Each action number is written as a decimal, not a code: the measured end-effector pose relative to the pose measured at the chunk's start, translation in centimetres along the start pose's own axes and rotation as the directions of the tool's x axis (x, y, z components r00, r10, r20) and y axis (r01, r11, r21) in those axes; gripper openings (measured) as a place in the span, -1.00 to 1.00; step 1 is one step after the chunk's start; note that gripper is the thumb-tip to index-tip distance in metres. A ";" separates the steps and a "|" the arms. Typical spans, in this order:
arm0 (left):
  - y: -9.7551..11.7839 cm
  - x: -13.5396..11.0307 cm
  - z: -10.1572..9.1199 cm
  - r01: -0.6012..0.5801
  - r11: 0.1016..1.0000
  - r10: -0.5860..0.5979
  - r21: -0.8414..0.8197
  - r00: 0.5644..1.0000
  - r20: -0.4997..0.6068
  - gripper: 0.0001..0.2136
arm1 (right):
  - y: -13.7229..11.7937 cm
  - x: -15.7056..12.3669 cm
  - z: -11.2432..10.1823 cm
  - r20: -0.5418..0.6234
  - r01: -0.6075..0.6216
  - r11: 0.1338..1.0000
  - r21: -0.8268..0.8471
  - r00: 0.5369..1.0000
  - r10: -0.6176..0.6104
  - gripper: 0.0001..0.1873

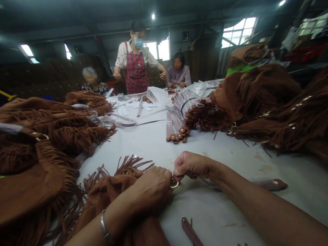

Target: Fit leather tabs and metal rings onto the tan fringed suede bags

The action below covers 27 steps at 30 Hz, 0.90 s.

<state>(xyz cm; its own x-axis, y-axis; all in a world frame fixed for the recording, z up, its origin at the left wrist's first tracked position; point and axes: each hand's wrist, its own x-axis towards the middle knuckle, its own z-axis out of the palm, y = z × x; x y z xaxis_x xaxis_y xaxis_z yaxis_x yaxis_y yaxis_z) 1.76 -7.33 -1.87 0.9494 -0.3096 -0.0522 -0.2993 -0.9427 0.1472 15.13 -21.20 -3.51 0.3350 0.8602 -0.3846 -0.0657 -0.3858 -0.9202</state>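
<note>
A brown suede bag (107, 193) with fringe lies in front of me, partly under my left forearm. My left hand (154, 183) is closed on the bag's edge, right beside a gold metal ring (174, 182). My right hand (192, 164) pinches the brown leather end of a strap (179, 177) at that ring. Whether the leather passes through the ring is hidden by the fingers. From under my right wrist, the plastic-wrapped strap runs to the right, its other brown end (275, 184) resting on the table.
Bundled plastic-wrapped straps (192, 113) lie ahead on the white table (143, 144). Fringed brown bags pile up at left (23, 189) and right (265, 95). A short leather strip (192, 235) lies near me. Across the table, a person in a checked apron (136, 73) stands between two seated people.
</note>
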 end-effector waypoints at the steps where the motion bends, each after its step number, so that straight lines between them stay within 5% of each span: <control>1: 0.0 -0.1 -0.1 -0.015 1.000 0.015 -0.022 1.000 0.005 -0.89 | 0.0 -0.1 -0.1 0.007 0.004 1.000 -0.023 1.000 -0.003 -0.85; 11: 0.6 -0.2 0.2 0.096 0.993 -0.099 -0.072 0.994 -0.051 -0.69 | 0.0 -0.6 -0.1 0.064 0.035 0.996 0.085 0.997 -0.041 -0.89; 20: 0.1 2.1 2.2 0.229 0.973 -0.228 0.012 0.973 -0.039 -0.81 | 0.3 -0.3 -0.1 -0.006 0.044 0.995 0.087 0.999 -0.044 -0.92; 27: 0.6 1.7 -0.5 0.225 0.971 -0.224 -0.080 0.974 0.022 -0.86 | -0.4 -0.9 0.4 -0.123 0.154 0.988 -0.033 0.980 -0.156 -0.80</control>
<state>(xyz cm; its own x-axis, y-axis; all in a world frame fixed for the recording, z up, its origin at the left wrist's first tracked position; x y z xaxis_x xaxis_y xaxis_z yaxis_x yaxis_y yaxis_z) 3.26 -8.40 -1.42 0.9901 -0.0929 -0.1054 -0.0692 -0.9753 0.2099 14.50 -21.73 -2.83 0.4545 0.8622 -0.2239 0.0172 -0.2598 -0.9655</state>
